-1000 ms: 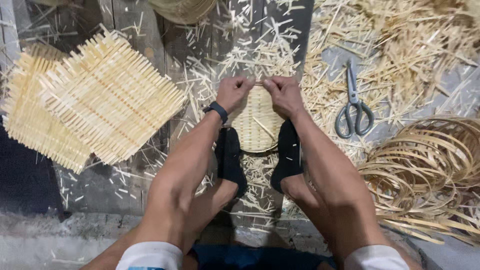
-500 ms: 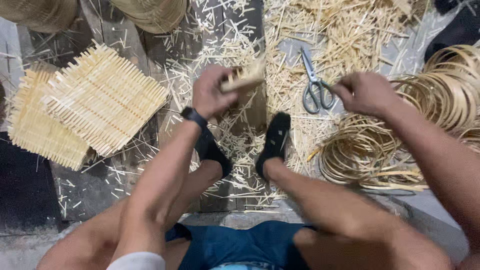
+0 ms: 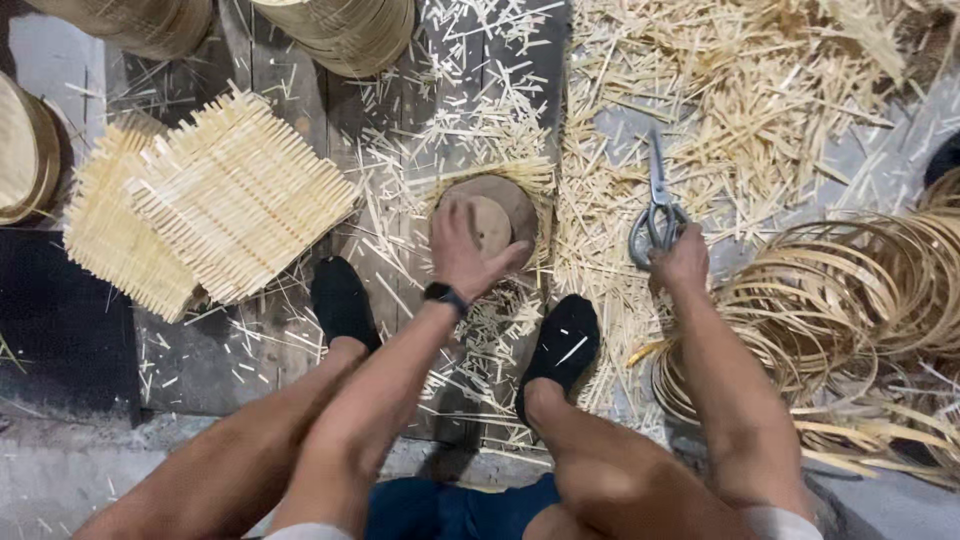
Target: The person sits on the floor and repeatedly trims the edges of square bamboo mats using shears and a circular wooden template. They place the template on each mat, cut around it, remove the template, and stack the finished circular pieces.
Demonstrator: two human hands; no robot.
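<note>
My left hand (image 3: 462,252), a dark watch on its wrist, presses down on a round wooden disc (image 3: 505,205). The disc lies on a small woven bamboo piece (image 3: 540,178) whose frayed edges stick out around it. My right hand (image 3: 682,265) is stretched out to the right, its fingers closed on the handles of grey metal scissors (image 3: 657,205). The scissors lie on the floor with their blades pointing away from me. My feet in black socks (image 3: 563,345) rest on either side, below the disc.
A stack of square woven bamboo mats (image 3: 215,215) lies at the left. Coils of thin bamboo strip (image 3: 850,300) fill the right. Round woven baskets (image 3: 345,30) stand at the top and left edge. Bamboo offcuts (image 3: 760,110) litter the wooden boards.
My hands have parted. The left one has set the woven piece down under the round disc. The right one has moved right and down onto the scissors' handles.
</note>
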